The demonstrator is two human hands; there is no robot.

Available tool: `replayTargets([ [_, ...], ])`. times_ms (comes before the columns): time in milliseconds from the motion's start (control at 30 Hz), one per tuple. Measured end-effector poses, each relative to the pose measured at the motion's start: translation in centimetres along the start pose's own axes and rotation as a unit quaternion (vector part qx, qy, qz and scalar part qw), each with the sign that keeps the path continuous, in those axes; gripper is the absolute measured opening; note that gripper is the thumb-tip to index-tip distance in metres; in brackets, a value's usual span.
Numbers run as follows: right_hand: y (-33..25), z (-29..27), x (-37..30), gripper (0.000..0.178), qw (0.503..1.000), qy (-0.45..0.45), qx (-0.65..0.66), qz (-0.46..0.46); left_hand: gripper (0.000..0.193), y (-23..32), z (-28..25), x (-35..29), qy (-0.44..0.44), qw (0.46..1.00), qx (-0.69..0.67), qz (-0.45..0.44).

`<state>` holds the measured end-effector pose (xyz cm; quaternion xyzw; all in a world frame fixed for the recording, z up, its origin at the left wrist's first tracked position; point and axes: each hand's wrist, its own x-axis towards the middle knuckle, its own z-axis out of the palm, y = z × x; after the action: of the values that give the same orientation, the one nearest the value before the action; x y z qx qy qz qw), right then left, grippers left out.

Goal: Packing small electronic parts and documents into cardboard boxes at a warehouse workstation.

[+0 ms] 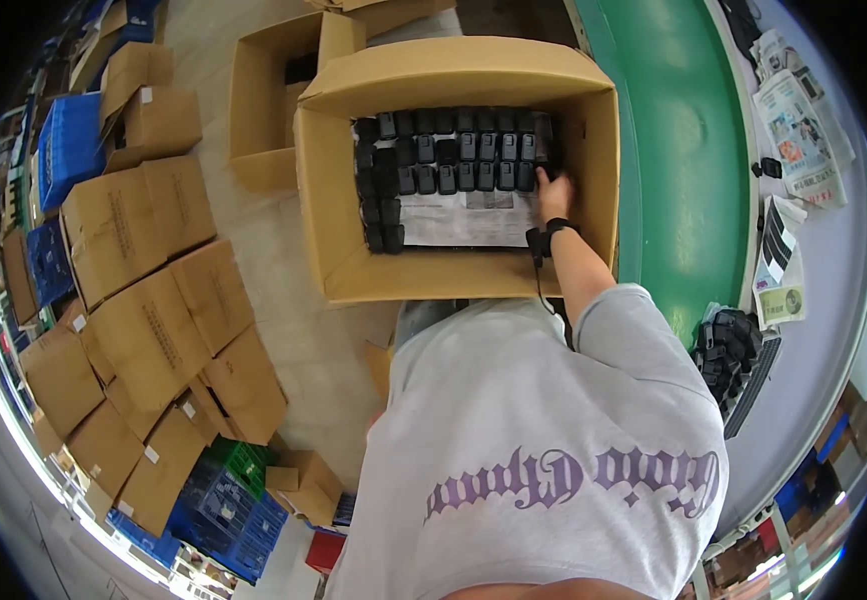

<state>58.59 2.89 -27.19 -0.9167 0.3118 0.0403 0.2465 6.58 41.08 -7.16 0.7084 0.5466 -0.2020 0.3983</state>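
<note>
An open cardboard box stands in front of me. Inside it, small black box-shaped devices stand in rows across the far part and in a short double column down the left side. Printed paper covers the box floor nearer to me. My right hand, with a black band on its wrist, reaches down by the right wall. Its fingers are closed round a dark device at the right end of the rows; the fingertips are partly hidden. My left hand is out of sight.
A green work surface runs along the right, with newspapers and a heap of black parts beyond. Stacked cartons and blue crates fill the left. Another open carton stands behind the box.
</note>
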Motion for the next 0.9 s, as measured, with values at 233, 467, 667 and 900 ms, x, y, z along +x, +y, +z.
replayTargets([
  [233,-7.0,-12.6,-4.2,0.023,0.900,-0.228,0.362,-0.091,0.037,16.9,-2.8,5.6,0.052,0.966,-0.079,0.241],
  [467,-5.4,-25.1,-12.2,0.023,0.884,-0.231,0.377,-0.151,0.026,35.5,0.0,8.5,-0.046,0.892,0.001,0.450],
  [667,5.2,-22.9,-16.4,0.032,0.958,0.135,0.026,-0.251,0.026,33.7,7.4,15.0,-0.021,0.780,0.180,0.599],
  [900,6.4,-22.2,-16.5,0.036,0.982,-0.094,0.153,-0.064,0.024,34.1,7.3,14.7,-0.027,0.795,0.171,0.582],
])
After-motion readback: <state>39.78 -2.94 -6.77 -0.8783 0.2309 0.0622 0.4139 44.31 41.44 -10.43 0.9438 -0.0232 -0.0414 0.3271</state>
